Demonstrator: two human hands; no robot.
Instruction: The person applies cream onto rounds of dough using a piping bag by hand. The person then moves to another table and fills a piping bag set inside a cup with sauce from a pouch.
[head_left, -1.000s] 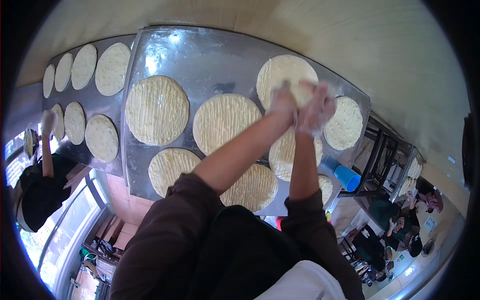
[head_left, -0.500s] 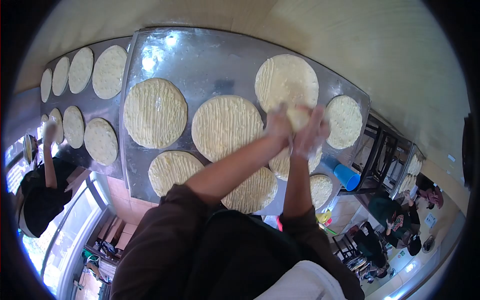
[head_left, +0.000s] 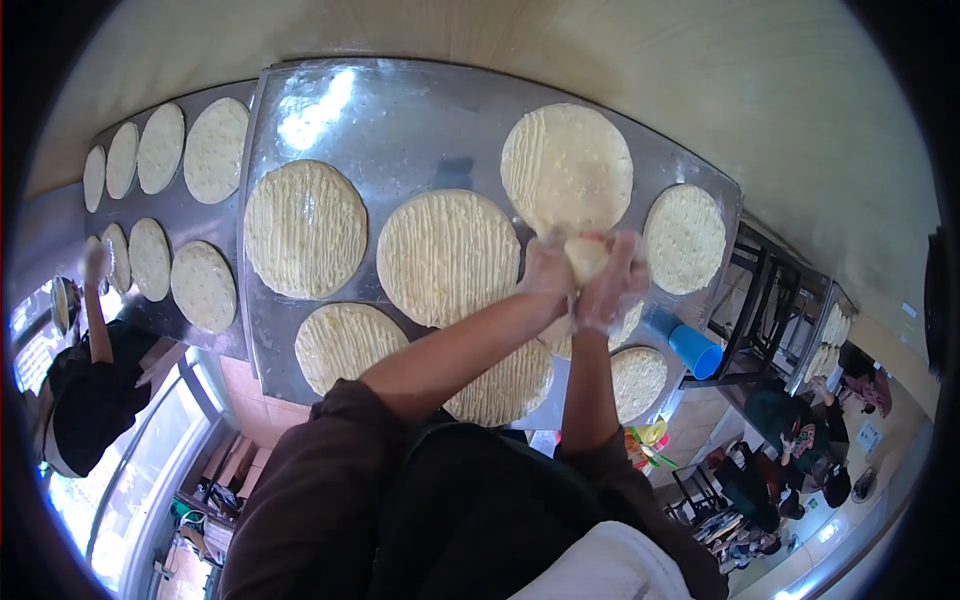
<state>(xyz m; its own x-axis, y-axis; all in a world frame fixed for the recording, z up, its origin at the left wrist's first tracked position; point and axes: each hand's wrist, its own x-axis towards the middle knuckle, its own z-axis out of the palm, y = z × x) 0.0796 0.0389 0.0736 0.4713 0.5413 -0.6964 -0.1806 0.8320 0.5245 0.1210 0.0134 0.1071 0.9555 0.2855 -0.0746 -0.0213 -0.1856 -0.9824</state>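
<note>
Both my hands, in thin clear gloves, are closed round a pale, cream-filled piping bag (head_left: 587,258). My left hand (head_left: 546,270) grips its left side and my right hand (head_left: 612,285) its right side; both are slightly blurred. They hover at the near edge of a large flat dough round (head_left: 585,175), which carries cream lines on its left part and is mostly plain elsewhere. The bag's tip is hidden. To the left lies a dough round (head_left: 448,255) striped all over with cream. A dimpled, unstriped round (head_left: 685,238) lies to the right.
More striped rounds (head_left: 305,230) lie on the metal table (head_left: 410,110). A blue cup (head_left: 694,350) lies tipped at its right edge. On the left, another person's hand (head_left: 95,262) is over a second table with several rounds. Other people (head_left: 800,440) are at the lower right.
My hands and the piping bag have moved slightly down and toward me, to the round's near edge. The view has shifted a little. The person on the left has moved a hand.
</note>
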